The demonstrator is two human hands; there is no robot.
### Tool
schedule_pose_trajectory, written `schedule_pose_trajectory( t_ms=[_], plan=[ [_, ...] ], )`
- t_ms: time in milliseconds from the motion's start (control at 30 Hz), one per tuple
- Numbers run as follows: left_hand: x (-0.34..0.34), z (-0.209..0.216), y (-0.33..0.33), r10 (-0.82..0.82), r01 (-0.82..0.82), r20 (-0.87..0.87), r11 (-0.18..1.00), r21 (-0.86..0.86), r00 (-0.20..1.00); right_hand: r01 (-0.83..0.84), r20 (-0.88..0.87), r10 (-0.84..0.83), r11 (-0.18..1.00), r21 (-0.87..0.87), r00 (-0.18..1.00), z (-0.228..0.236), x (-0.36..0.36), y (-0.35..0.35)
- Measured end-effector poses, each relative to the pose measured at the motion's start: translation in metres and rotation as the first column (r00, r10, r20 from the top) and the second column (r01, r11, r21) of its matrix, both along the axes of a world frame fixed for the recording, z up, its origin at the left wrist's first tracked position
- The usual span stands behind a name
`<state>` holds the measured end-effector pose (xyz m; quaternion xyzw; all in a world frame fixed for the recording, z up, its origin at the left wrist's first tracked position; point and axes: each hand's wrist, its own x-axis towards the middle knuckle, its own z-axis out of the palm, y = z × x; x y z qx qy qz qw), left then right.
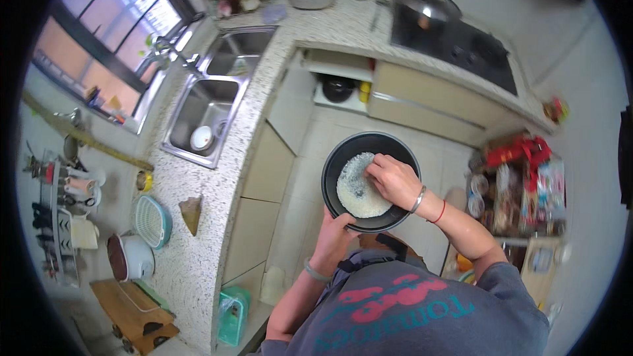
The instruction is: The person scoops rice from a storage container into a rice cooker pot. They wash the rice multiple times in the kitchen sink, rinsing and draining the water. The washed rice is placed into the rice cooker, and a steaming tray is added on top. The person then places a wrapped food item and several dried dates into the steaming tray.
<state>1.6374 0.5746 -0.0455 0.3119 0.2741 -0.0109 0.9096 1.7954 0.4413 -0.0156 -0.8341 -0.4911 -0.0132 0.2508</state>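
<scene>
A round black rice-cooker inner pot (334, 153) is held in front of my body, above the floor. White rice (364, 206) covers its bottom, with a small dark patch showing in the middle. My left hand (335, 236) grips the pot's near left rim, thumb over the edge. Inside the pot, my right hand (393, 181) has its fingers bunched and bent down at the rice; their tips are partly hidden. A silver bangle (418, 198) and a red string circle my right wrist.
The counter (247, 132) runs along my left, with a double sink (227, 86) holding a white bowl (202, 138). A teal basket (153, 221) stands nearer. Ahead, a lidded pot (425, 6) sits on the black stove (461, 49). Packed goods (517, 184) fill a rack at right.
</scene>
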Motion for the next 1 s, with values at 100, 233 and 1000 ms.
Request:
schedule_pose_trajectory(
  t_ms=[100, 233, 1000],
  plan=[
    [0.038, 0.009, 0.035, 0.093, -0.095, -0.042, 0.994, -0.052, 0.995, -0.099, 0.030, 0.096, 0.989, 0.109, 0.995, 0.021, 0.052, 0.051],
    [0.062, -0.018, 0.083, 0.198, -0.206, -0.054, 0.947, -0.248, 0.979, -0.206, 0.119, 0.180, 0.939, 0.274, 0.976, 0.052, 0.107, 0.118],
    [0.190, -0.005, 0.359, 0.525, -0.489, -0.053, 0.745, -0.453, 0.849, -0.238, -0.391, 0.167, 0.961, -0.139, 0.905, 0.021, 0.272, 0.453]
  ],
)
